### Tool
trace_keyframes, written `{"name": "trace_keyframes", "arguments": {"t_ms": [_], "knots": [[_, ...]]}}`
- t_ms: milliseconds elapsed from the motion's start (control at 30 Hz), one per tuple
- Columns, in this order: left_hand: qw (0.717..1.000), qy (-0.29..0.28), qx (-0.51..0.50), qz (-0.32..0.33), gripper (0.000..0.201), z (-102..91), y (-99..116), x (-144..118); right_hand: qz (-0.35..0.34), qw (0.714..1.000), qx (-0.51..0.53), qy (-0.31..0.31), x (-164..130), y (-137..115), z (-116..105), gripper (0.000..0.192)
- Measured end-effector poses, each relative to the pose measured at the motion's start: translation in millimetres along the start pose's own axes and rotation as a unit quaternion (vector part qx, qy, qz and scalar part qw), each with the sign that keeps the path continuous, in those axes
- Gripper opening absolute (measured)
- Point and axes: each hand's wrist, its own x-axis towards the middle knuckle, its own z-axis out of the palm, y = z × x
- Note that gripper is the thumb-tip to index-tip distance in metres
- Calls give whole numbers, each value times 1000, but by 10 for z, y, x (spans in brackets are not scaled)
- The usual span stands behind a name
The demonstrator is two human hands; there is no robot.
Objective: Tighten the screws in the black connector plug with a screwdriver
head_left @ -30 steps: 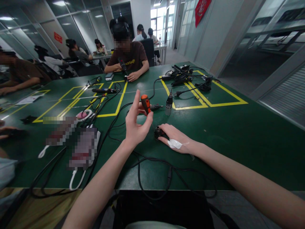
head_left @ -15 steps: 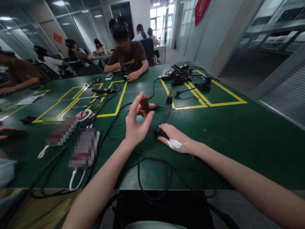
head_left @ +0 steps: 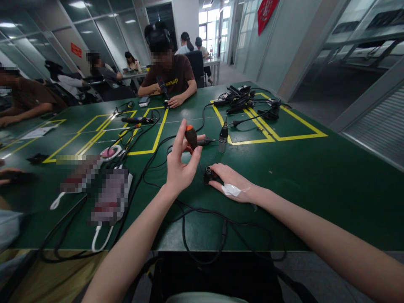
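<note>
My left hand [head_left: 182,162] grips the dark, orange-topped handle of a screwdriver [head_left: 191,136] between thumb and fingers. Its thin shaft slants down toward a small black part with a metal collar [head_left: 208,174] on the table; whether the tip touches it I cannot make out. Fingers of my right hand [head_left: 229,179] close on that black part from the right and hold it against the tabletop. White tape covers the back of this hand near the thumb. Beyond both hands a black-and-clear cylindrical tool [head_left: 223,138] stands upright, with a dark pen-shaped tool [head_left: 206,142] lying to its left.
On the green table [head_left: 299,189], black cables [head_left: 202,210] loop in front of me. Two phones [head_left: 110,195] lie at left. A heap of black adapters and cords [head_left: 238,99] sits at the back right. Across the table a person [head_left: 168,75] works with a handheld tool.
The screwdriver handle has turned in my left fingers and stands a little more upright, its orange top showing. My left index finger has shifted slightly. My right hand stays in place.
</note>
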Motion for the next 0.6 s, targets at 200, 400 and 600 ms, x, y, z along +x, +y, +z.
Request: {"name": "trace_keyframes", "arguments": {"t_ms": [200, 400, 600], "knots": [[1000, -4, 1, -4, 70, 2, -18, -3, 1, 1000, -6, -2, 10, -14, -3, 20], [1000, 19, -3, 4, 69, -10, -5, 3, 2, 1000, 0, 2, 12, -3, 2, 19], [1000, 4, -22, -5, 61, -13, 18, -17, 14, 1000, 5, -9, 14, 4, 8, 20]]}}
